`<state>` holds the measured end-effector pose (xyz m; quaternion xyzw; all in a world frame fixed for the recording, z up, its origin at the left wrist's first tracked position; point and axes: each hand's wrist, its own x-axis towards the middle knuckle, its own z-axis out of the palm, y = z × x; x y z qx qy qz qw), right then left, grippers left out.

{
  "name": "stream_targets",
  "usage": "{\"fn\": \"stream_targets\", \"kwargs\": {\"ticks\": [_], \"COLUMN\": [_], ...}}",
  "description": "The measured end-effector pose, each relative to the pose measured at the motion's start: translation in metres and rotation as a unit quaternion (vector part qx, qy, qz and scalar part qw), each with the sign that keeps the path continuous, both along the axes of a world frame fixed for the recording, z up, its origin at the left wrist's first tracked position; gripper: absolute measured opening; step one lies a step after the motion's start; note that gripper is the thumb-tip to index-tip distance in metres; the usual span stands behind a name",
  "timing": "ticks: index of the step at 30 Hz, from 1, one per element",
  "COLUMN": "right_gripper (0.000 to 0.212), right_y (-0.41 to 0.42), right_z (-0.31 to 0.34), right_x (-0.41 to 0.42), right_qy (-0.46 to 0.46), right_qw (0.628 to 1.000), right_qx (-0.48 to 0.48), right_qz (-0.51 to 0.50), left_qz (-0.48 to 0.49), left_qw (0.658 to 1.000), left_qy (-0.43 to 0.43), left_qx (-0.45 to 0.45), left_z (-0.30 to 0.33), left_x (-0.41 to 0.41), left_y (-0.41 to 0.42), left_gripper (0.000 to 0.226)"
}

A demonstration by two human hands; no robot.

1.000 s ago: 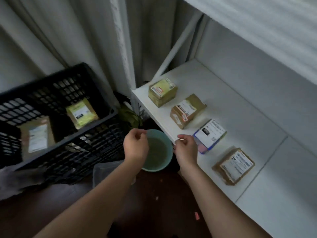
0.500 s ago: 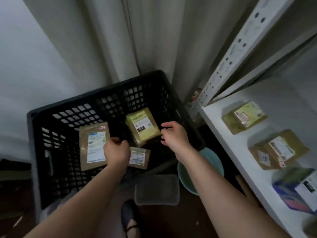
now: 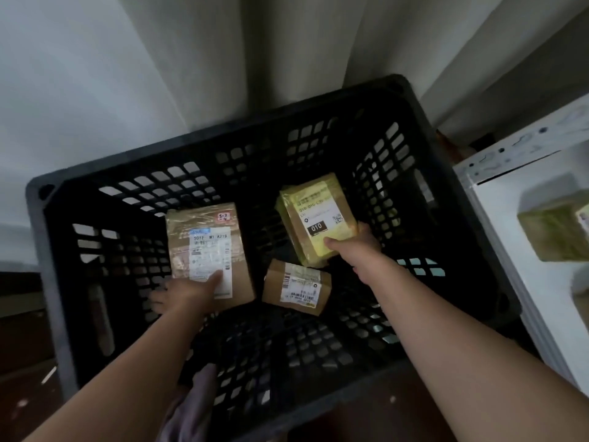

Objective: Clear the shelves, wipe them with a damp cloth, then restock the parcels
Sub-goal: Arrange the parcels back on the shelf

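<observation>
A black plastic crate [image 3: 223, 145] fills the middle of the view, with three parcels inside. My left hand [image 3: 188, 293] grips the near edge of a flat brown parcel [image 3: 204, 237] with a white label, thumb on top. My right hand [image 3: 353, 247] holds the lower corner of a yellow parcel [image 3: 315, 212] marked 010. A small brown parcel [image 3: 294, 287] lies loose between my hands on the crate floor. At the right edge stands the white shelf [image 3: 497, 224] with a yellow-green parcel [image 3: 554, 231] on it.
Pale curtains [image 3: 287, 52] hang behind the crate. A grey cloth [image 3: 188, 409] drapes over the crate's near rim. The shelf's perforated white upright [image 3: 510, 145] stands close to the crate's right side. Dark floor [image 3: 19, 346] shows at the left.
The view has swung from the shelf and bowl to the crate. Both hands reached down into it; the left now grips the brown parcel and the right the yellow one.
</observation>
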<state>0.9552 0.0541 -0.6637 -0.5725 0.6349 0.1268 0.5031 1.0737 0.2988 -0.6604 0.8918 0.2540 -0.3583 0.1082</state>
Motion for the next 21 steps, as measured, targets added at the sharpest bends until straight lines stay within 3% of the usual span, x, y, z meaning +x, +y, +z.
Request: {"fn": "stream_targets", "kwargs": {"ticks": [4, 7, 10, 15, 18, 21], "right_gripper": [0.052, 0.051, 0.047, 0.035, 0.038, 0.053], "right_y": [0.007, 0.015, 0.022, 0.024, 0.022, 0.022], "right_z": [-0.001, 0.0, 0.0, 0.004, 0.013, 0.032], "right_x": [-0.002, 0.006, 0.011, 0.005, 0.002, -0.003], "right_qy": [-0.037, -0.069, -0.094, -0.072, -0.076, -0.107], "right_qw": [0.999, 0.991, 0.983, 0.99, 0.99, 0.988], "right_qx": [0.037, 0.118, 0.156, 0.115, 0.112, 0.11], "right_qz": [0.005, -0.001, 0.013, 0.044, 0.038, 0.01], "left_qz": [0.037, 0.096, 0.117, 0.064, 0.061, 0.067], "left_qw": [0.996, 0.982, 0.974, 0.969, 0.965, 0.957], "left_qy": [-0.022, -0.04, -0.058, -0.062, -0.071, -0.088], "left_qx": [-0.077, -0.16, -0.187, -0.228, -0.245, -0.27], "left_z": [-0.007, -0.009, -0.004, 0.004, 0.012, 0.024], "left_x": [0.001, 0.001, 0.0, -0.001, -0.001, -0.002], "left_y": [0.004, 0.0, -0.002, 0.004, 0.001, 0.0], "left_gripper": [0.113, 0.118, 0.094, 0.063, 0.057, 0.059]}}
